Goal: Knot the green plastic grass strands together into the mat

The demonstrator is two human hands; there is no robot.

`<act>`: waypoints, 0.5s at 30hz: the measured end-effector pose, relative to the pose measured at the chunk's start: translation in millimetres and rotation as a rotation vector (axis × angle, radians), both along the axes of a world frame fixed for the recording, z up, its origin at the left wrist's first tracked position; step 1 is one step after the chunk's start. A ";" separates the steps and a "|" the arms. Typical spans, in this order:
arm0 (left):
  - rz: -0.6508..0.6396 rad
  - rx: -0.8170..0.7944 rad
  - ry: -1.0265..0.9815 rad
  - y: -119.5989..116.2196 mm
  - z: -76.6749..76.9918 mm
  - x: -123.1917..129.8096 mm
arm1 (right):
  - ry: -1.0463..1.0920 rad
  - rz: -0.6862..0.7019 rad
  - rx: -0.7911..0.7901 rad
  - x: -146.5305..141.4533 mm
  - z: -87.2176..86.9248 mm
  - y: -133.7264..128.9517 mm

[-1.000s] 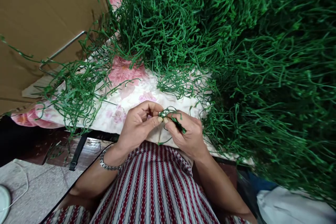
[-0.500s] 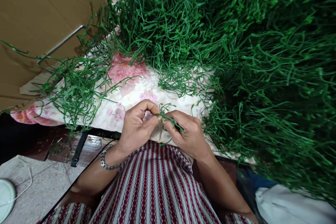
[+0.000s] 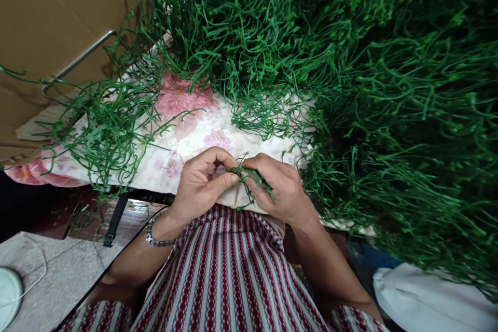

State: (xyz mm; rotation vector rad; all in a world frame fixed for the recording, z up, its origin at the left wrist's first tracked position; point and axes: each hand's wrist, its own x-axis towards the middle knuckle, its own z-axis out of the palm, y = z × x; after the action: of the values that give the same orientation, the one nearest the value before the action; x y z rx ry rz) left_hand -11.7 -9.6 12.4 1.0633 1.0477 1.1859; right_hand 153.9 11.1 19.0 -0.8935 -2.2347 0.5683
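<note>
Nearest, below the fingers, a striped garment (image 3: 218,275) is covering the person's lap, and a bracelet (image 3: 160,241) is circling the wrist behind the left fingers. Just past the garment, the left hand (image 3: 205,181) and the right hand (image 3: 280,187) are facing each other, their fingertips almost meeting. The left thumb and forefinger are pinching one end of a small bunch of green stems (image 3: 257,177), while the right thumb and forefinger are closing around its length; the other right fingers are curling out of sight, so I cannot tell how they are set. A few thin stems are poking out above and below the fingertips. Under the fingers and beyond them, a flowered cloth (image 3: 194,153) is spreading out. To the left of the fingers, a loose heap of stems (image 3: 105,137) is lying tangled over the cloth's edge. Straight ahead of the fingertips, a thin scatter of stems (image 3: 260,116) is resting on the cloth, and behind it and to the right of the fingers a great pile of stems (image 3: 342,67) is filling the view. Farther off to the left, a metal bar (image 3: 80,59) is standing out against brown cardboard (image 3: 58,5).
</note>
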 end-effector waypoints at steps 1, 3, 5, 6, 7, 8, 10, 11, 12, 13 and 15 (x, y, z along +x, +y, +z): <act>-0.025 -0.013 -0.005 -0.3 0.2 -0.7 | 0.010 -0.011 0.029 0.1 -1.3 -0.5; -0.060 -0.047 0.001 0.1 0.8 -1.6 | 0.002 -0.038 0.095 -0.2 -3.8 -1.4; -0.072 -0.080 0.030 1.0 1.1 -1.5 | -0.040 -0.070 0.157 -0.9 -6.1 -2.3; -0.070 -0.093 0.042 1.5 1.1 -1.0 | -0.064 -0.085 0.176 -1.2 -7.0 -2.5; -0.066 -0.101 0.047 1.8 1.1 -0.3 | -0.083 -0.095 0.180 -1.3 -7.8 -2.7; -0.063 -0.106 0.047 2.0 1.1 0.5 | -0.096 -0.093 0.167 -1.3 -8.3 -2.7; -0.068 -0.106 0.035 2.1 1.7 1.7 | -0.112 -0.046 0.109 -0.6 -8.7 -2.4; -0.077 -0.107 0.034 2.1 2.2 2.0 | -0.120 -0.016 0.083 -0.2 -8.7 -2.3; -0.086 -0.107 0.039 2.0 2.9 2.1 | -0.133 0.006 0.072 0.2 -8.5 -2.2; -0.087 -0.103 0.051 2.0 3.6 1.9 | -0.151 0.017 0.075 0.5 -8.3 -2.3; -0.080 -0.069 0.101 2.1 5.1 0.7 | -0.197 0.003 0.105 0.5 -7.5 -2.7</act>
State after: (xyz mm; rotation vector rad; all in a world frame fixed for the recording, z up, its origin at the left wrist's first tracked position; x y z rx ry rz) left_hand -11.0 -7.5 17.6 1.1097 1.1067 1.0335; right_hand 154.4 8.4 11.5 -0.9264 -2.4174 0.3737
